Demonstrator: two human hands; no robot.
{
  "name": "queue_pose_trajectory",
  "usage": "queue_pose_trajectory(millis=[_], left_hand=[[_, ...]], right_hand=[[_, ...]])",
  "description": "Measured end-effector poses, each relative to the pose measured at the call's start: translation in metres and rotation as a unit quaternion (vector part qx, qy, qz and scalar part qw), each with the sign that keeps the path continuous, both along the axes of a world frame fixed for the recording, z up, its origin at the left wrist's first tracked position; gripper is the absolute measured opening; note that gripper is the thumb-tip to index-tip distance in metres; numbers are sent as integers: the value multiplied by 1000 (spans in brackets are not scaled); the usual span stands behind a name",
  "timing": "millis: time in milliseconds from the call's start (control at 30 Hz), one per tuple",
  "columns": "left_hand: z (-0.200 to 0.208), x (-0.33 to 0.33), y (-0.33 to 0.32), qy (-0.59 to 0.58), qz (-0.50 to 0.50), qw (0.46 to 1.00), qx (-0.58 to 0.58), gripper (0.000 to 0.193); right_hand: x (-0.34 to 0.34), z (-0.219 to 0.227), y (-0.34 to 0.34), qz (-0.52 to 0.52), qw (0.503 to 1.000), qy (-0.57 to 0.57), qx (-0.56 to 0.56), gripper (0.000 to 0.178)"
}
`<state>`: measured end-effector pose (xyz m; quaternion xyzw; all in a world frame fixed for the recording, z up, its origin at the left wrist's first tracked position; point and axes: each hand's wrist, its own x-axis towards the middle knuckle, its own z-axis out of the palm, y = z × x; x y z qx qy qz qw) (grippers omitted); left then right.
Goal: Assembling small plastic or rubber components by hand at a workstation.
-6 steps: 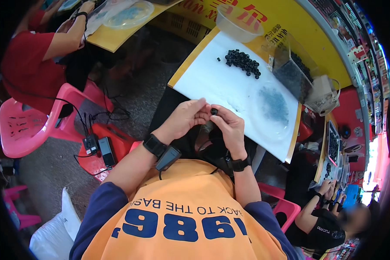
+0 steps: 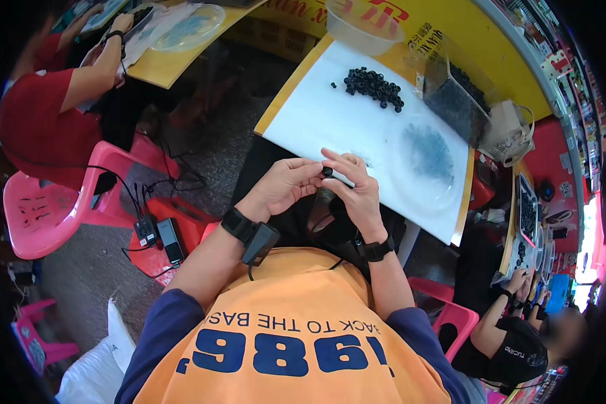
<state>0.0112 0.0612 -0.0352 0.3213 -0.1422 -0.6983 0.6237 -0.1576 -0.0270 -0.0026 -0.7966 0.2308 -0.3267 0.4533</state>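
Observation:
A small black round part (image 2: 327,172) is pinched at the fingertips, where my two hands meet just off the near edge of the white-covered table. My left hand (image 2: 289,183) has its thumb and forefinger closed at the left side of the part, the other fingers curled. From the right, my right hand (image 2: 358,192) holds it with the thumb beneath and fingers arched above. Beyond them, a pile of black round parts (image 2: 376,89) lies on the white sheet (image 2: 316,111). A clear shallow dish (image 2: 427,158) with a patch of tiny bluish bits sits to its right.
At the table's back stand a clear bowl (image 2: 363,34), a clear bin (image 2: 454,101) of black parts and a pale bag (image 2: 508,131). Pink chairs (image 2: 54,209) and a red stool (image 2: 175,215) with cabled devices are to my left. Other people work at tables on both sides.
My right fingers have lifted and spread somewhat above the black part. The left fingertips have come in against it. The whole view has shifted slightly.

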Motion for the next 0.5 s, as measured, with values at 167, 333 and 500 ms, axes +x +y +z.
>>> queue_pose_trajectory(millis=[167,333,500], left_hand=[[8,-7,-15,-10,-1,1000,11,22],[27,-7,-59,-78,-53,996,-6,23],[24,-7,-92,-261,-89,961,-9,24]], right_hand=[[-9,-3,-18,-36,998,13,-45,35],[-17,2,-42,-65,998,-6,-4,33],[-25,-4,-55,-121,988,18,-91,31]])
